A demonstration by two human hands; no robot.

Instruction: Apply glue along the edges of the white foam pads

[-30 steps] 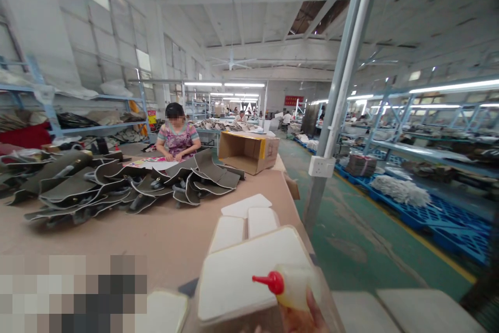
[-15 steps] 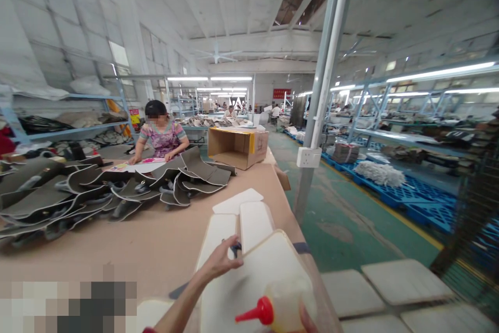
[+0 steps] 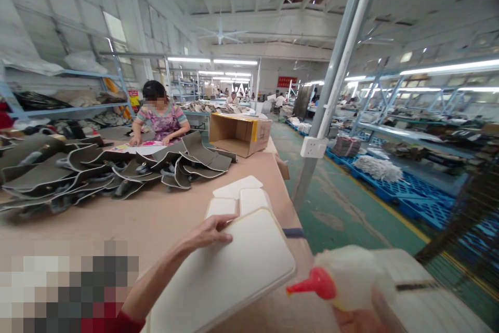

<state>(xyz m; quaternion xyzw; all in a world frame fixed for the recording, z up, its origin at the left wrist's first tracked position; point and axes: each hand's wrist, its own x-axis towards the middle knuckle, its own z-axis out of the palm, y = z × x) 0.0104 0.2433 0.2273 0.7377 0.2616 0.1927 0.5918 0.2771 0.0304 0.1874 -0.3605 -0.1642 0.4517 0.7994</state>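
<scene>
My left hand [image 3: 212, 231] grips the far left edge of a white, round-cornered panel [image 3: 234, 265], thumb on its top face and fingers over the edge. The panel lies at a slant above the near end of the table. In my right hand [image 3: 360, 318], at the lower right, is a translucent squeeze bottle [image 3: 358, 273] with a red pointed nozzle. Its tip points left, just past the panel's right edge. Most of that hand is hidden behind the bottle and by the frame's bottom. Further white panels [image 3: 253, 201] lie flat beyond my left hand.
Dark grey pieces with pale edges [image 3: 128, 169] are heaped on the brown table [image 3: 128, 224]. Behind them a co-worker [image 3: 159, 117] handles a printed sheet. An open cardboard box [image 3: 237, 135] stands at the far end. A metal post [image 3: 335, 68] with a socket rises beside the table.
My left hand has closed on the panel's edge, and the panel has turned and tilted. The bottle in my right hand has moved right, off the panel. The view has dipped slightly.
</scene>
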